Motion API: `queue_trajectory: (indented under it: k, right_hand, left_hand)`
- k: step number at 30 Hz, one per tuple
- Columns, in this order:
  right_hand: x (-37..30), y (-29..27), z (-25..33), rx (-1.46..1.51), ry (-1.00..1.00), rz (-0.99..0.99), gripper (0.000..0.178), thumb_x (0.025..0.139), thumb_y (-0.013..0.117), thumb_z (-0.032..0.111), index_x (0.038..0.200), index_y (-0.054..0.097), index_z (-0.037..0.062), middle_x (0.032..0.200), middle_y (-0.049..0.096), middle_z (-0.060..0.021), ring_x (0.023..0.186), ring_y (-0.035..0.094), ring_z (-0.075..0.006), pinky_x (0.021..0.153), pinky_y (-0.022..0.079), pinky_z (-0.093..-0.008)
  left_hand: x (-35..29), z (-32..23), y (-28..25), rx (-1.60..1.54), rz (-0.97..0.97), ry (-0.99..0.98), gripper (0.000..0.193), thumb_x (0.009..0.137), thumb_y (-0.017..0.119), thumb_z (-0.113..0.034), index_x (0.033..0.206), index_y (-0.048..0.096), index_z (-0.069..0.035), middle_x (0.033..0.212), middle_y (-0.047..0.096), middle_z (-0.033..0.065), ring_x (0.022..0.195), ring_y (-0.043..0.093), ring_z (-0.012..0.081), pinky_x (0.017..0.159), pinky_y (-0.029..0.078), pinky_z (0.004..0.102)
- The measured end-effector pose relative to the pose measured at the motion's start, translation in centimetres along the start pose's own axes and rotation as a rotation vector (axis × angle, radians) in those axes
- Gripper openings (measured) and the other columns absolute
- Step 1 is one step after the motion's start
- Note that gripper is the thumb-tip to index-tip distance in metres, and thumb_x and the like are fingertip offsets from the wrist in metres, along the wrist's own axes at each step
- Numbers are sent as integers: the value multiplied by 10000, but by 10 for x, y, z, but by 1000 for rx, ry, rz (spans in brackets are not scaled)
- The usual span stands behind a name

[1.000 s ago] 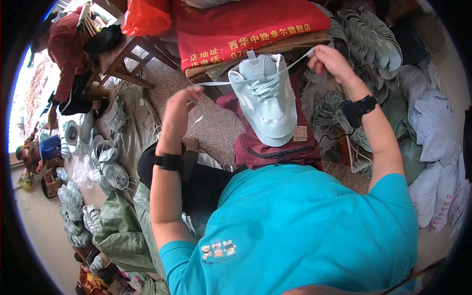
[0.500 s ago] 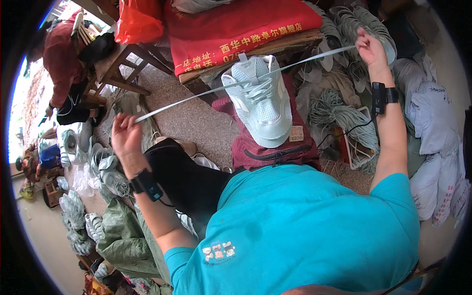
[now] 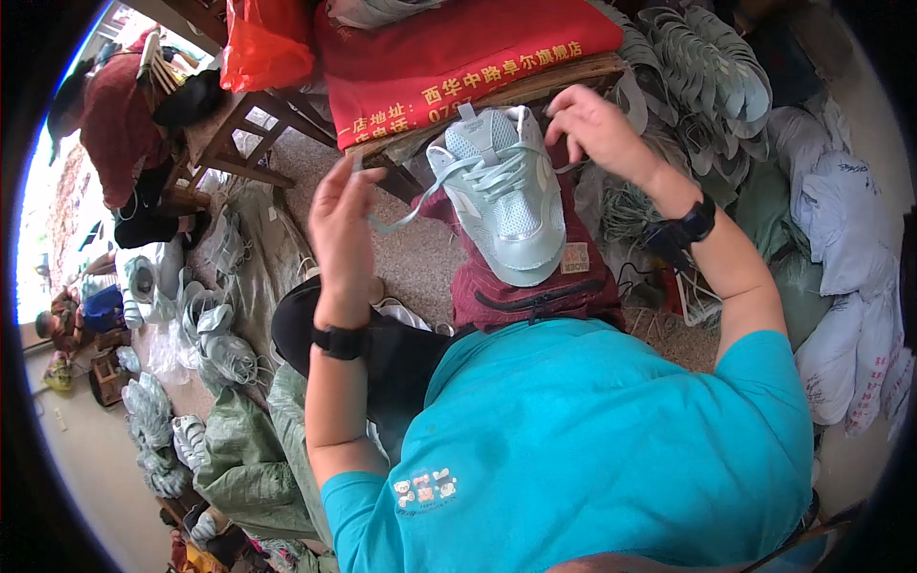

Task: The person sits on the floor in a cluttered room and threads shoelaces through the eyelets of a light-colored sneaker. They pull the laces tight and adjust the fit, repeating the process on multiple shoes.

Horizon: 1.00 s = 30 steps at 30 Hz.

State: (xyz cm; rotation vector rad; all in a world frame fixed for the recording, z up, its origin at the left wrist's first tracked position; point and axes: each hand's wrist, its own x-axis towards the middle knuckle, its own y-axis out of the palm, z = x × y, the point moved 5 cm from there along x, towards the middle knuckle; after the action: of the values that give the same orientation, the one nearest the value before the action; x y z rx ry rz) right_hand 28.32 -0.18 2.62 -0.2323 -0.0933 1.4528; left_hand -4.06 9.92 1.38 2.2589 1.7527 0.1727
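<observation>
A pale mint-green sneaker (image 3: 518,229) rests toe toward me on the maroon cloth over my lap. Its shoelace (image 3: 411,222) is threaded through the upper eyelets, and one loose end curves out to the left. My left hand (image 3: 342,215) is raised left of the shoe, fingers pinched on that end. Close to the shoe's right collar is my right hand (image 3: 600,136), its fingers bent over the other lace end. The fingertips partly hide that end.
Ahead stands a wooden bench (image 3: 382,145) draped with a red cloth (image 3: 458,57). Bundles of shoe uppers (image 3: 712,72) and white sacks (image 3: 841,220) lie to the right. At the far left another person (image 3: 124,124) sits by a wooden stool (image 3: 215,134).
Both hands have come inward toward the shoe. The lace, stretched straight across the shoe before, now hangs slack in a curve on the left.
</observation>
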Motion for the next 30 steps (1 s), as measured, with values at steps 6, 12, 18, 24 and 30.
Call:
queue_trajectory:
  k: [6,12,18,24,30]
  right_hand:
    - [-1,18,9,-340,-53,21,116,942,567,134,937,591,20,766,619,-15,659,562,-71,582,482,-265]
    - [-4,29,45,-965,-321,-38,77,836,589,85,882,573,26,768,636,-90,695,652,-224,616,505,-359]
    - [-9,62,62,-1404,-709,50,121,785,603,100,881,556,44,755,601,-80,715,643,-248,671,513,-355]
    - [-5,57,56,-1432,-618,107,182,800,584,64,967,522,28,721,622,-105,696,663,-269,618,518,-377]
    - [-3,49,57,-1252,-514,208,289,844,552,27,1115,462,-20,685,623,-167,685,654,-342,597,519,-433]
  left_hand:
    - [-10,35,55,10,121,-53,170,977,586,-129,1070,629,6,908,683,42,717,559,57,647,462,196]
    - [-21,45,64,196,211,-147,189,972,613,-190,986,629,-2,858,633,9,767,552,60,692,446,211]
    - [-22,57,53,257,210,-199,154,955,615,-164,937,620,-11,840,616,-5,765,546,67,703,443,222]
    - [-12,55,51,391,160,-56,178,871,674,-160,896,609,4,716,588,2,617,506,92,560,414,267]
    - [-15,4,84,1169,161,564,133,791,638,-132,836,576,-23,760,572,140,745,599,331,669,460,417]
